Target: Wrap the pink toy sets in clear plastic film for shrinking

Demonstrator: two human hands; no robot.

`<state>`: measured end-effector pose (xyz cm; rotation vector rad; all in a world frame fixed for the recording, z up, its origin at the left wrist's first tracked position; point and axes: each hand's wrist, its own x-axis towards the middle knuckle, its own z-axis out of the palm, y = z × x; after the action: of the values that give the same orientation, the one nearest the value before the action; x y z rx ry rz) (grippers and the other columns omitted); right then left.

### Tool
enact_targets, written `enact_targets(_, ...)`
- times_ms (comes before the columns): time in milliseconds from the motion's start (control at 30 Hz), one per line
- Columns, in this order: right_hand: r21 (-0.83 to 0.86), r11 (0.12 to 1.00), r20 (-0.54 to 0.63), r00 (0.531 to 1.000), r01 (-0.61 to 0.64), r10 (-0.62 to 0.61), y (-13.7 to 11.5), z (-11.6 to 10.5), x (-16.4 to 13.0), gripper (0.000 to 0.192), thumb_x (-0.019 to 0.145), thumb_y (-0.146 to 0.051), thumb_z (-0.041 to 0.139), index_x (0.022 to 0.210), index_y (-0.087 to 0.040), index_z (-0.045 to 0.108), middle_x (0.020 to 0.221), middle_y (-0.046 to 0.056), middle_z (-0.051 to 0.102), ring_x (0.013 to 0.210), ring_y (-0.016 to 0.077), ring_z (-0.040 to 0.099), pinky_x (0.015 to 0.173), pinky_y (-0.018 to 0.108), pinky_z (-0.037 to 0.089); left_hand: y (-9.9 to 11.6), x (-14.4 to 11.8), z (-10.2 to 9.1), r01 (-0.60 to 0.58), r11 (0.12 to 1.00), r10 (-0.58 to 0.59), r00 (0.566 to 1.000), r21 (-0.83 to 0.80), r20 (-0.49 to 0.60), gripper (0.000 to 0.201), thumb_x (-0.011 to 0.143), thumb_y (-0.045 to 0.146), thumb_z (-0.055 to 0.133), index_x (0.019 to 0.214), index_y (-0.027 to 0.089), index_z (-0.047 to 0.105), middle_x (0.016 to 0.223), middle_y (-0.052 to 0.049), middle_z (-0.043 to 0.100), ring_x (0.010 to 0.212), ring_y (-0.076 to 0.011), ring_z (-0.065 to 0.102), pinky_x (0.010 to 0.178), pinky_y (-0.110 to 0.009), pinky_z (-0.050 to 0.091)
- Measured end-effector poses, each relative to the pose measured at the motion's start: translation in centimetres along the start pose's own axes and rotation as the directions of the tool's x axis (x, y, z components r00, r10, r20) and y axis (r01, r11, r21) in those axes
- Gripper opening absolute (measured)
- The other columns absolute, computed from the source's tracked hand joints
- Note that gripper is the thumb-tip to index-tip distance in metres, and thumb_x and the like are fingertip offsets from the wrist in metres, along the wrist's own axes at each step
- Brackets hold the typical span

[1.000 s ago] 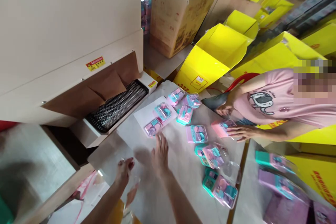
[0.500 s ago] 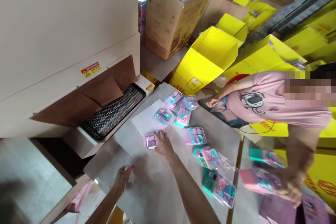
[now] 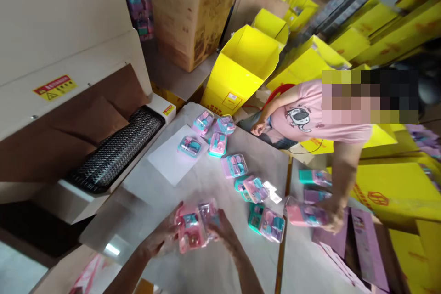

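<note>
Pink case (image 3: 191, 227), nearer than white sheet (image 3: 170, 165), is pinched between fingers of left hand (image 3: 166, 232) and right hand (image 3: 223, 227), and could be dropped if either grip slips.

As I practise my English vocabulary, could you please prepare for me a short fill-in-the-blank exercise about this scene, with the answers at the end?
1. The left hand and right hand hold a plastic set mainly coloured ____.
2. The sheet of paper lying on the table is ____.
3. The animal printed on the co-worker's shirt is an ____.
4. On the ____-hand side of the picture lies a dark mesh belt.

Missing words: pink; white; elephant; left.
</note>
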<state>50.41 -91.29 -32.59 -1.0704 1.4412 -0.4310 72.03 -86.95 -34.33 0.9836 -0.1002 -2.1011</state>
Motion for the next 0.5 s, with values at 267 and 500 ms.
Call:
enact_targets(267, 0.366, 0.919, -0.022, 0.985, -0.15, 0.17, -0.4, -3.8, -2.3, 0.072, 0.077, -0.068, 0.044, 0.135, -0.026, 0.037, 0.122, 0.011, 0.057, 0.089, 0.0201, 0.061, 0.05, 0.023, 0.045, 0.5, 1.9, 5.4, -0.02, 0.998, 0.019, 0.999, -0.054, -0.028, 0.085, 0.058, 0.04, 0.077, 0.133, 0.024, 0.042, 0.118, -0.01, 0.062, 0.106, -0.0304, 0.059, 0.09, -0.041, 0.044)
enact_targets(500, 0.499, 0.866, -0.124, 0.989, -0.009, 0.081, -0.1, -4.6, -4.1, 0.072, 0.074, -0.059, 0.055, 0.137, -0.031, 0.035, 0.119, 0.008, 0.059, 0.088, 0.0198, 0.061, 0.061, 0.029, 0.047, -0.7, 2.1, 7.7, -0.06, 0.995, 0.053, 0.995, -0.081, -0.085, 0.089, 0.055, 0.035, 0.078, 0.134, 0.024, 0.038, 0.122, -0.011, 0.059, 0.106, -0.0301, 0.059, 0.089, -0.041, 0.045)
